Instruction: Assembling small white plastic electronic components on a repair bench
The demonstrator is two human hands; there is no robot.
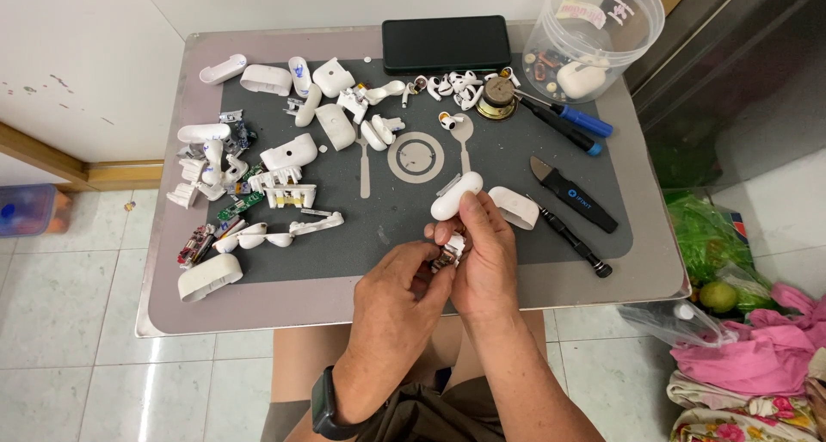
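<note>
Pinching a small white plastic part with metal contacts (451, 251), left hand (397, 294) and right hand (484, 266) fingers both grasping it, rounded white plastic earbud case shell (456, 194) just beyond the fingers, on the grey-matted bench (508, 162).

Single view only, worn on the head, looking steeply down and slightly forward from above the seated lap. Close enough to fill most of the frame with the small grey work mat (482, 162) on its table (163, 313), far edge near the top, near edge just above the knees. Both hands low in the centre: left hand (397, 294) and right hand (483, 254), forearms entering from the bottom edge. Tiled floor (69, 322) visible on the left, white wall (86, 55) at upper left, pink cloth (748, 347) at lower right. No second view to share anything with.
</note>
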